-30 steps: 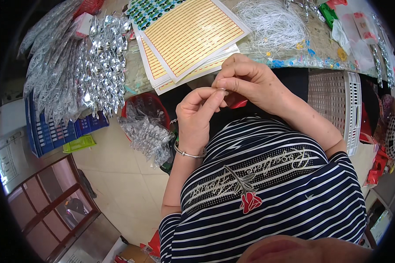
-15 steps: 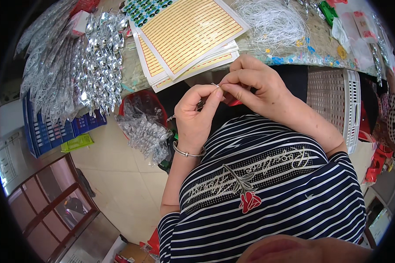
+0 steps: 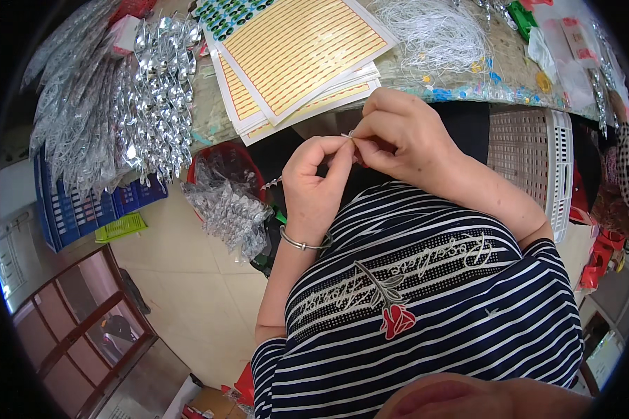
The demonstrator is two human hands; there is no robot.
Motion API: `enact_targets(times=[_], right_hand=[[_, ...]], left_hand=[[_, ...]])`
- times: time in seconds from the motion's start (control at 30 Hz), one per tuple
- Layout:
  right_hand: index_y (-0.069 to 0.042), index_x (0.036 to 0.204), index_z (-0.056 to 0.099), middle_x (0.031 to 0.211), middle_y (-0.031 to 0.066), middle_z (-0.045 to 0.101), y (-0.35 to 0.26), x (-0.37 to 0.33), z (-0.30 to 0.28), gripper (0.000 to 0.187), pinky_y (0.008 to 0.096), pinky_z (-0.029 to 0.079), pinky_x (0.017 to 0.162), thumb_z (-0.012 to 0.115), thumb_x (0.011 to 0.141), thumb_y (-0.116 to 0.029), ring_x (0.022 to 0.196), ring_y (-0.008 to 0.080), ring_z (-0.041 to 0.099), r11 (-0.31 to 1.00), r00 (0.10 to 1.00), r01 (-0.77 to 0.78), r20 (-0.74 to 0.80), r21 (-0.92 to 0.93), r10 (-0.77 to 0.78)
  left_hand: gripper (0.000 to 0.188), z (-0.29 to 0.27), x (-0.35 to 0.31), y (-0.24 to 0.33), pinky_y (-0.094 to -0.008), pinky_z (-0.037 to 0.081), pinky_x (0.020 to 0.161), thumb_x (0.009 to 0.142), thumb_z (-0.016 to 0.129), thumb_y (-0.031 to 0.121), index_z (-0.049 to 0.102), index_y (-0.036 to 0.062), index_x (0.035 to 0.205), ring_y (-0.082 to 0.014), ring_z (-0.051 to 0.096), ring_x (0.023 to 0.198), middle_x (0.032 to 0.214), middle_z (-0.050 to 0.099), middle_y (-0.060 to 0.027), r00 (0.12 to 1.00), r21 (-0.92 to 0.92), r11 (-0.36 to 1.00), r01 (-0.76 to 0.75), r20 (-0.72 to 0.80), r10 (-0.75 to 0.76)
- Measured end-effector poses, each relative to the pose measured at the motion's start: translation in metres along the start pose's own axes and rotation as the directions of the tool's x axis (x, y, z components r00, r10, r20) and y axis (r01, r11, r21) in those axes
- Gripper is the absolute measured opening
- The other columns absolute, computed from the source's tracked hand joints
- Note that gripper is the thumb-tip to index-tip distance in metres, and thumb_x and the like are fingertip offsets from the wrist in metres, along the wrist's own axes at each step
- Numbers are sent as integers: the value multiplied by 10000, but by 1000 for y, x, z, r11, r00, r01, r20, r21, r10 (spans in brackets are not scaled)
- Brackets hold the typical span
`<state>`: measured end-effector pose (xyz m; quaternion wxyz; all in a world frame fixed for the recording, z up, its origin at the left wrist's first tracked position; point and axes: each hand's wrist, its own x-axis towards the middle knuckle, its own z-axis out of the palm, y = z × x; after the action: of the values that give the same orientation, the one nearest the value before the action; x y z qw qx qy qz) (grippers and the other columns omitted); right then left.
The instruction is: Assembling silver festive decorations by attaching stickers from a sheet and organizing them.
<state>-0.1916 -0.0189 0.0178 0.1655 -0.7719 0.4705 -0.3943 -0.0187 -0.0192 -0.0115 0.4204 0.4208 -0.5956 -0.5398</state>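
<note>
My left hand (image 3: 314,178) and my right hand (image 3: 407,136) meet fingertip to fingertip in front of the table edge. Thumb and forefinger of each are pinched on a thin white string (image 3: 347,135), of which only a tiny bit shows. A short silvery twisted strand (image 3: 272,183) sticks out beside my left hand; its other end is hidden behind the hand. Just beyond my hands, printed sheets with yellow and red lines (image 3: 307,52) lie stacked on the table. A loose heap of white strings (image 3: 437,38) lies to their right.
Silver spiral ornaments (image 3: 157,98) and plastic-wrapped ones (image 3: 77,112) hang over the table's left edge. Below stand a blue crate (image 3: 77,213) and a red bin (image 3: 248,164) with a clear bag of silver pieces (image 3: 234,213). A white plastic basket (image 3: 560,174) stands right.
My left hand has shifted slightly right, and more of the silvery strand shows beside it. My right fingers have drawn in closer at the pinch.
</note>
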Motion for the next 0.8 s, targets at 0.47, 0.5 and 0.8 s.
enact_targets(times=[0.47, 0.5, 0.8], right_hand=[[5, 908, 626, 919, 28, 544, 9, -9, 3, 37, 213, 514, 724, 612, 878, -11, 836, 96, 614, 617, 842, -539, 358, 573, 403], [2, 898, 618, 925, 24, 544, 10, -11, 5, 29, 211, 508, 725, 614, 880, -19, 828, 90, 605, 623, 851, -525, 348, 580, 394], [-27, 952, 576, 915, -1, 531, 9, -8, 2, 58, 200, 447, 737, 568, 927, -78, 830, 47, 518, 532, 830, -554, 383, 640, 404]], left_hand=[[77, -5, -1, 5, -183, 447, 664, 882, 626, 37, 659, -17, 926, -46, 555, 713, 797, 632, -13, 984, -229, 957, 175, 11, -178], [74, -4, -2, 6, -181, 448, 656, 880, 630, 37, 661, -15, 921, -45, 556, 705, 793, 632, -12, 990, -205, 968, 142, 9, -143], [114, -6, -2, 7, -159, 383, 557, 851, 690, 94, 705, 25, 941, -10, 485, 633, 741, 612, 49, 970, -59, 968, 244, 26, -243]])
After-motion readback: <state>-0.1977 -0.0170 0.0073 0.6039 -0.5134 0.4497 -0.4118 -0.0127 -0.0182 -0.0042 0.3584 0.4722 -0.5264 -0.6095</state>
